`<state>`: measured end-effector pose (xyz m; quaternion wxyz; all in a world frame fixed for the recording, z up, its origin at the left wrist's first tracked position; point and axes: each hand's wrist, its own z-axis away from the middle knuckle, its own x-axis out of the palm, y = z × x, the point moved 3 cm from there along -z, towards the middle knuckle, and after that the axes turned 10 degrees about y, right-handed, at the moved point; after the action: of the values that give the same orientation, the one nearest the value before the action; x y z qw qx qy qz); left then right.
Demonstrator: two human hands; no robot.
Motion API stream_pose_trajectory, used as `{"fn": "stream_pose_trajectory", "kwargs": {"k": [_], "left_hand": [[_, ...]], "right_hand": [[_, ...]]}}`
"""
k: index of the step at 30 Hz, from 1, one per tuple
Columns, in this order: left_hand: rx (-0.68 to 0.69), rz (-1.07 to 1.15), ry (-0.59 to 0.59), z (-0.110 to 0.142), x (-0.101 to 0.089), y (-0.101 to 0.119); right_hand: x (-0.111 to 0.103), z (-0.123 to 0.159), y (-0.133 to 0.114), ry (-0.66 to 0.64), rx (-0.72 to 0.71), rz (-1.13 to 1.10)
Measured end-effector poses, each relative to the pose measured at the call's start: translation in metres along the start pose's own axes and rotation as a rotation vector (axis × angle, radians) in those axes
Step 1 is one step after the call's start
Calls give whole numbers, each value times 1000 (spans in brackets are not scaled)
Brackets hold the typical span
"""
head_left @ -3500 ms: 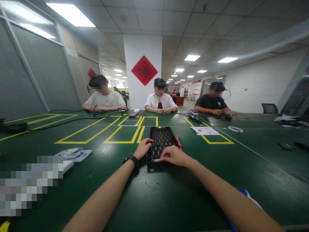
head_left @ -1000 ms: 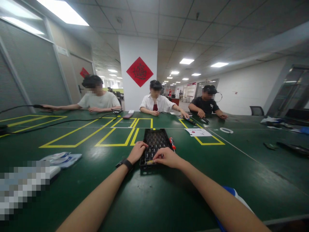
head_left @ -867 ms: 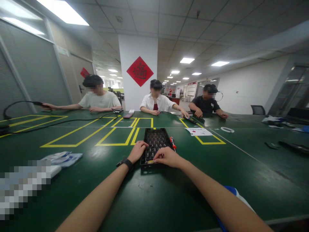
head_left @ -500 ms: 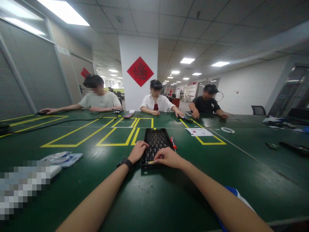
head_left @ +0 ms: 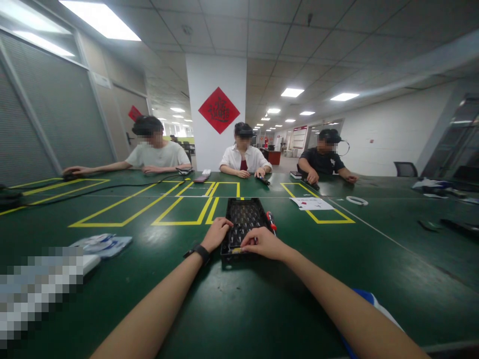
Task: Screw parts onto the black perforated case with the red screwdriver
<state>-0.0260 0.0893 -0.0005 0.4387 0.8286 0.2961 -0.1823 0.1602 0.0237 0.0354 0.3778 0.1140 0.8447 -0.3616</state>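
On the green table ahead of me lies an open black tray (head_left: 245,214), with rows of small light-tipped pieces inside. My left hand (head_left: 217,235) is closed over its left rim, the fingertips reaching just inside. Over the near right corner, my right hand (head_left: 265,243) is pinched together; a small dark bit shows between the fingers, too small to name. Next to those fingertips, a yellowish piece (head_left: 236,250) lies along the tray's near end. Against the tray's right side rests a red-and-black screwdriver (head_left: 272,222), partly hidden by the tray.
Yellow tape outlines mark the green table (head_left: 209,309). A white paper (head_left: 312,203) and a white ring (head_left: 357,200) lie to the right. Plastic packets (head_left: 108,245) are at left, a blue-and-white packet (head_left: 368,299) under my right forearm. Three co-workers sit opposite; a black cable (head_left: 101,186) runs left.
My hands stay at the tray, the right still pinched at its near end. The middle co-worker's hand has drawn back with a dark tool. The left co-worker has lowered a dark cabled object.
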Motion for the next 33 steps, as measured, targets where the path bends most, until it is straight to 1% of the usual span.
{"fn": "stream_pose_trajectory", "kwargs": {"k": [3, 13, 17, 26, 33], "left_hand": [[-1, 1, 2, 0, -1, 1], [-6, 0, 8, 1, -2, 4], [6, 1, 8, 1, -2, 4], [17, 5, 1, 0, 1, -2], [9, 1, -2, -1, 1, -1]], "right_hand": [[-1, 0, 0, -5, 13, -13], [-1, 0, -1, -12, 40, 45], [-2, 0, -2, -10, 32, 36], [-3, 0, -4, -12, 29, -14], [-1, -1, -1, -15, 21, 44]]}}
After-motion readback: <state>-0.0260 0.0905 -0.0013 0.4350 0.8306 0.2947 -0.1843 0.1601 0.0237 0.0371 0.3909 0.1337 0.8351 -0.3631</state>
